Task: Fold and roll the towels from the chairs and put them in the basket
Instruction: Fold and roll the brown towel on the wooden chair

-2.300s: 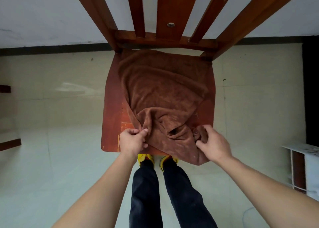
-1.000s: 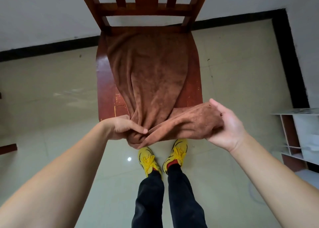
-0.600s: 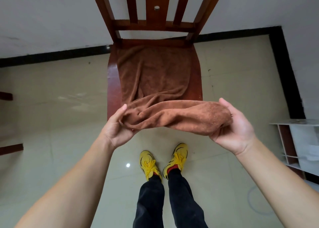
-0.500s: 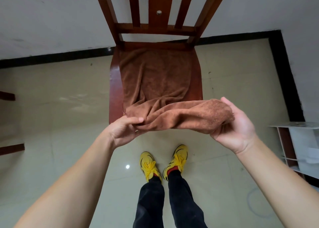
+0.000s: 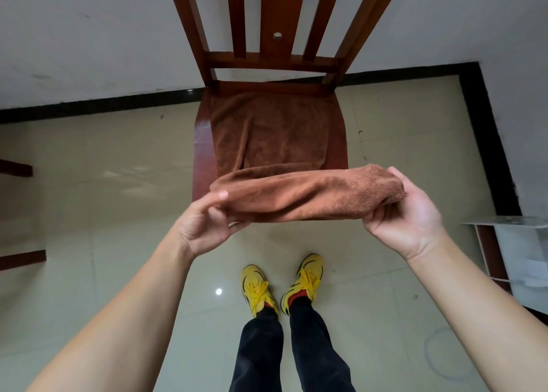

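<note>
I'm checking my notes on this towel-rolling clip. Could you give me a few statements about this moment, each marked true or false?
1. The left hand and the right hand each grip one end of the rolled part of the brown towel. True.
2. The whole towel is rolled up. False: its far part lies flat on the chair seat.
3. The roll rests on the floor. False: the hands hold it up at the seat's front edge.
4. The person wears yellow shoes. True.
</note>
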The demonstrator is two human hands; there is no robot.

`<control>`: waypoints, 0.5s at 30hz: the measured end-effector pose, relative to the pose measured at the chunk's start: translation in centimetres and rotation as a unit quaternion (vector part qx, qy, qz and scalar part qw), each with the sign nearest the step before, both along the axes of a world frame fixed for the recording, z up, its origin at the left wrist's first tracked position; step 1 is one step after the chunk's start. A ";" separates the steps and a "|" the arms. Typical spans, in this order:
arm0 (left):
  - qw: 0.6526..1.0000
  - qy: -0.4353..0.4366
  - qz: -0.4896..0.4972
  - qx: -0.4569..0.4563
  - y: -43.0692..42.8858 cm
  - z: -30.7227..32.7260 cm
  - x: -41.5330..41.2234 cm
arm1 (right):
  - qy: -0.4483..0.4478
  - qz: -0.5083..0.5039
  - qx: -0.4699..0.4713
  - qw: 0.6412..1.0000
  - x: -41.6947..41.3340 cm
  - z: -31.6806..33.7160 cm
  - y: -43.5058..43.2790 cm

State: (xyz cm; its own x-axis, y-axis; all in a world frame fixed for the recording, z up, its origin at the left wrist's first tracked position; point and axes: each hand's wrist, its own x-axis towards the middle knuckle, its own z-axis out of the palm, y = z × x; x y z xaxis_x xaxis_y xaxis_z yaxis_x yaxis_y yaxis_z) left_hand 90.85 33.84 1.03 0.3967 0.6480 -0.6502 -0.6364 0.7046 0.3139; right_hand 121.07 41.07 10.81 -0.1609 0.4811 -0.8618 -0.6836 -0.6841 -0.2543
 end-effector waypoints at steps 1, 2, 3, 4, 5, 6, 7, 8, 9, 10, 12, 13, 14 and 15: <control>0.999 0.009 -0.038 0.006 -0.1 0.0 0.2 | -0.002 -0.003 -0.002 1.000 0.0 0.0 0.0; 0.996 0.032 -0.078 0.007 0.0 0.1 0.5 | -0.003 -0.008 -0.001 1.000 0.0 -0.1 0.0; 0.991 0.067 -0.114 0.005 0.2 0.3 0.7 | 0.004 -0.010 0.000 1.000 0.0 -0.1 0.1; 0.985 0.104 -0.139 -0.001 0.4 0.5 0.9 | 0.009 -0.012 0.005 1.000 -0.1 -0.2 0.2; 0.977 0.144 -0.155 -0.013 0.6 0.6 1.2 | 0.010 -0.020 0.010 1.000 0.0 -0.2 0.3; 0.970 0.182 -0.157 -0.030 0.8 0.6 1.5 | 0.006 -0.024 0.009 1.000 0.2 -0.4 0.4; 0.966 0.209 -0.143 -0.052 0.9 0.6 1.7 | 0.007 -0.028 0.011 1.000 0.3 -0.4 0.5; 0.967 0.214 -0.115 -0.079 1.0 0.3 1.6 | 0.010 -0.026 0.010 1.000 0.2 -0.4 0.5; 0.972 0.192 -0.081 -0.108 1.0 0.2 1.6 | 0.009 -0.028 0.003 1.000 0.1 -0.4 0.5; 0.978 0.154 -0.054 -0.131 0.8 0.1 1.3 | 0.001 -0.031 -0.004 1.000 -0.2 -0.3 0.4; 0.986 0.080 -0.044 -0.139 0.5 0.5 0.7 | -0.030 -0.030 -0.017 0.999 -0.3 -0.7 0.2; 0.990 0.048 -0.048 -0.126 0.2 0.6 0.5 | -0.047 -0.024 -0.019 0.998 -0.5 -0.9 0.2; 0.991 0.015 -0.063 -0.113 -0.3 0.8 0.4 | -0.066 -0.017 -0.022 0.997 -0.7 -1.1 0.0; 0.991 -0.003 -0.094 -0.100 -0.8 0.9 0.4 | -0.076 -0.003 -0.026 0.997 -0.8 -1.3 -0.1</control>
State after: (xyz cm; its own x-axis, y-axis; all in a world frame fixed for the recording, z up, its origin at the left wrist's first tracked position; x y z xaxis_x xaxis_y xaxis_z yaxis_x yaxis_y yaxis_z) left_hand 91.25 33.09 1.88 0.5024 0.4210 -0.7552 -0.4891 0.8587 0.1534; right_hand 120.25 40.93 9.51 -0.0233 0.4356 -0.8998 -0.6438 -0.6952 -0.3199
